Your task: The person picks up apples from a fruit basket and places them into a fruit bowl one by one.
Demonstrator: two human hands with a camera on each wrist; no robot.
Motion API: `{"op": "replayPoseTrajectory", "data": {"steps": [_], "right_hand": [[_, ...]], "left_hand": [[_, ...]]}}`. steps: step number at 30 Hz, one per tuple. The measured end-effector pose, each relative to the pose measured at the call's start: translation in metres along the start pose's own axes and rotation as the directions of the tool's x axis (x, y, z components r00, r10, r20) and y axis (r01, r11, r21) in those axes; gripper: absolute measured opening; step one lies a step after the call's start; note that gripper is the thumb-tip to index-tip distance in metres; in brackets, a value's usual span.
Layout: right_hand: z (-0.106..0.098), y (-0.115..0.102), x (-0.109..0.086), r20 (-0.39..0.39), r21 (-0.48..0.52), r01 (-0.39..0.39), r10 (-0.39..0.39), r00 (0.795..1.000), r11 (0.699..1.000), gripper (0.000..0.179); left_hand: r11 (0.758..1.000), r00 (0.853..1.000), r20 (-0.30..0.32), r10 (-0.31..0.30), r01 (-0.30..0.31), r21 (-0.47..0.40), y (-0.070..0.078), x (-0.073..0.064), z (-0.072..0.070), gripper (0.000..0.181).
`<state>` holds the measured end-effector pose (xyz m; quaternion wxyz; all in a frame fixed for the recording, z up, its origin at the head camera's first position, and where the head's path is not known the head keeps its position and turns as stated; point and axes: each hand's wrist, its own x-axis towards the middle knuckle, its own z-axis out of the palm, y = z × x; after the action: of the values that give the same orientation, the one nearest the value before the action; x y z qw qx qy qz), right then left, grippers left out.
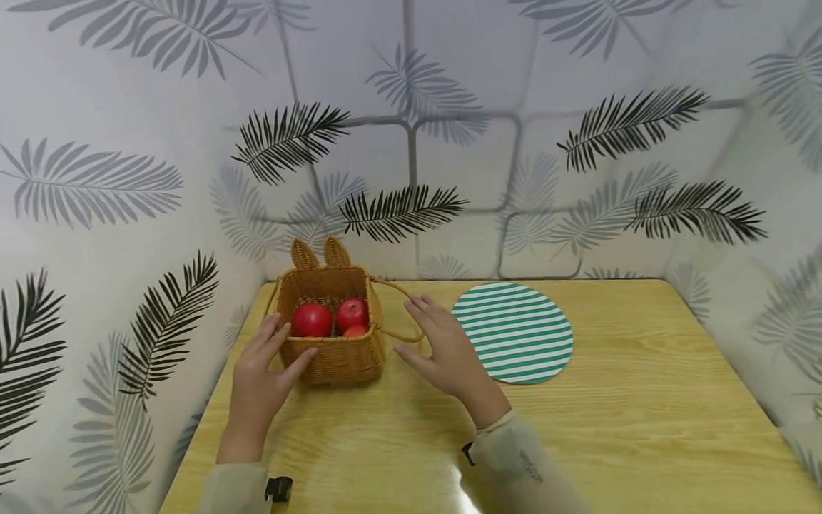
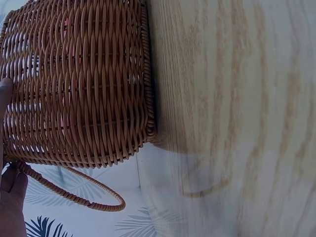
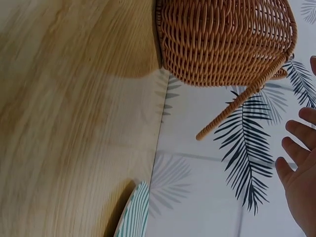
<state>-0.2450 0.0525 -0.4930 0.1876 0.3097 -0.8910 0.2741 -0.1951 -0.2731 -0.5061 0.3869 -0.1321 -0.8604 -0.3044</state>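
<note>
The left hand [image 1: 265,368] comes up from the bottom and points to about 1 o'clock. Its thumb is at the front of the basket [image 1: 334,360] and its fingers are at the basket's left side, so it sits at the basket's 8 o'clock corner. The fingers are long and loose, not curled tight, and I cannot tell how hard they press. The right hand [image 1: 443,350] leans in and points to 11 o'clock, with its fingers spread and nothing in them. It is by the right loop [image 1: 401,335], on the basket's 3 o'clock side.

The basket stands on the table [image 1: 616,421], at the table's 10 o'clock. Two ears [image 1: 320,253] stick up at its 12 o'clock. A round striped mat [image 1: 514,332] lies farther out at 3 o'clock from it.

Only the head view looks inside, at red fruit [image 1: 312,320]. The left wrist view shows the woven side up close, with bits of red peeking through, and fingertips by the left loop [image 2: 74,197]. In the head view, the right fingers look almost on the right loop, but the right wrist view shows a gap between them.
</note>
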Motion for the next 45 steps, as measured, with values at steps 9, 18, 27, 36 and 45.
{"op": "replayPoseTrajectory", "data": {"steps": [9,18,27,36,45], "right_hand": [[0.011,-0.014,0.007,0.016,0.004,0.023,-0.023,1.0,1.0,0.074],[0.027,-0.024,0.015,-0.036,0.008,0.136,-0.136,0.99,0.991,0.071],[0.043,-0.037,0.025,-0.039,-0.018,0.202,-0.203,0.978,0.979,0.068],[0.049,-0.044,0.03,-0.025,-0.028,0.2,-0.201,0.979,0.979,0.06],[0.056,-0.053,0.038,0.0,-0.109,0.227,-0.228,0.974,0.968,0.055]], "left_hand": [[0.999,0.999,0.027,-0.035,0.035,0.011,0.0,-0.002,-0.002,0.064],[0.997,0.998,-0.06,0.018,-0.023,-0.074,-0.001,-0.002,0.008,0.06],[0.996,0.997,-0.078,0.019,-0.025,-0.085,-0.004,-0.003,0.01,0.061],[0.998,0.997,-0.078,0.023,-0.027,-0.062,-0.001,-0.005,0.012,0.065],[0.997,0.997,-0.066,0.043,-0.047,-0.059,-0.007,-0.004,0.011,0.058]]}}
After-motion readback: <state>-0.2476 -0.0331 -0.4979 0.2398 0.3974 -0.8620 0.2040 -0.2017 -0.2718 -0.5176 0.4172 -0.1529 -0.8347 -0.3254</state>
